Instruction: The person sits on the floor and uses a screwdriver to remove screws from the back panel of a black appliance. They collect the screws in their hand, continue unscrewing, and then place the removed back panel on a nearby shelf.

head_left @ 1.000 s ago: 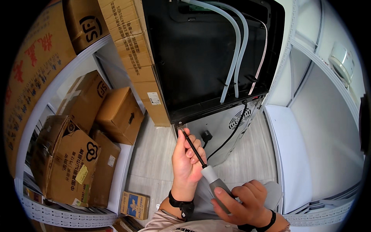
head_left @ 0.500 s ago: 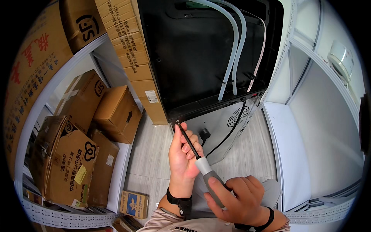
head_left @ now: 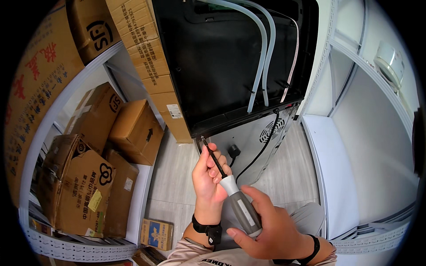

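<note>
A screwdriver (head_left: 244,211) with a grey and white handle and a black shaft slants up to the lower left corner of a machine's black back panel (head_left: 213,80). Its tip is at a small screw (head_left: 203,138) there. My left hand (head_left: 207,175) is closed round the shaft, fingertips close to the tip. Around the handle's lower end my right hand (head_left: 277,230) is spread, thumb on one side and forefinger on the other, not wrapped round it. Its other fingers are mostly hidden. Below the panel is a grey metal plate (head_left: 253,153) with a round vent.
Pale tubes (head_left: 259,57) run down the panel. A black power cord (head_left: 262,155) hangs over the metal plate, near a black plug (head_left: 234,150). Cardboard boxes (head_left: 82,186) fill the left shelf, and a white shelf (head_left: 330,173) stands right. A small box (head_left: 156,234) lies on the floor.
My right hand has loosened from the screwdriver handle, its thumb and forefinger spreading apart so more of the handle shows. The handle has turned. My left hand stays on the shaft.
</note>
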Action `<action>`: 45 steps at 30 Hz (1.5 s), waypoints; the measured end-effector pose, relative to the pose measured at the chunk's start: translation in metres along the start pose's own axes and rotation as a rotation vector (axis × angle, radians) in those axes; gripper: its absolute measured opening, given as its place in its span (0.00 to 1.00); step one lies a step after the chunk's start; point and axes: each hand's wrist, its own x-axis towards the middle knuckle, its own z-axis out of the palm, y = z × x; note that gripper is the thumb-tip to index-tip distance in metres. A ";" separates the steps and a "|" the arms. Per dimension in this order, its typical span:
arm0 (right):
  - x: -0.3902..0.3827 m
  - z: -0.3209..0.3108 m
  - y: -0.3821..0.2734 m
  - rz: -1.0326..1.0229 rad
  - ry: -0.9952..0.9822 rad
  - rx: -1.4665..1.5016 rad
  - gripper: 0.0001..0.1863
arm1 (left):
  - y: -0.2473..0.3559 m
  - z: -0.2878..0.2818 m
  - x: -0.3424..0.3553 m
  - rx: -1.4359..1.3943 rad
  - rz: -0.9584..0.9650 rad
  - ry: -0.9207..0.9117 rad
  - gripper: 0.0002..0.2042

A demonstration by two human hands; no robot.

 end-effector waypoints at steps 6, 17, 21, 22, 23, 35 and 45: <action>-0.006 0.006 0.025 -0.287 0.130 -0.380 0.28 | 0.001 0.001 0.001 -0.035 -0.037 -0.013 0.13; -0.010 0.009 0.015 -0.201 0.206 -0.410 0.27 | -0.003 -0.002 0.007 -0.038 -0.010 0.063 0.15; -0.004 -0.006 0.013 0.241 -0.063 0.075 0.33 | -0.001 -0.002 0.009 -0.023 0.029 0.114 0.15; -0.002 -0.010 0.013 0.336 -0.146 0.209 0.35 | -0.001 -0.001 0.010 -0.016 0.036 0.121 0.15; -0.003 -0.009 0.016 0.290 -0.157 0.257 0.36 | -0.001 -0.001 0.010 -0.013 0.042 0.128 0.15; 0.003 -0.015 0.014 0.516 -0.337 0.811 0.31 | 0.005 -0.004 0.006 -0.005 0.015 0.019 0.14; 0.003 -0.008 0.021 0.484 -0.375 0.860 0.32 | 0.007 -0.004 0.014 -0.043 -0.041 0.011 0.14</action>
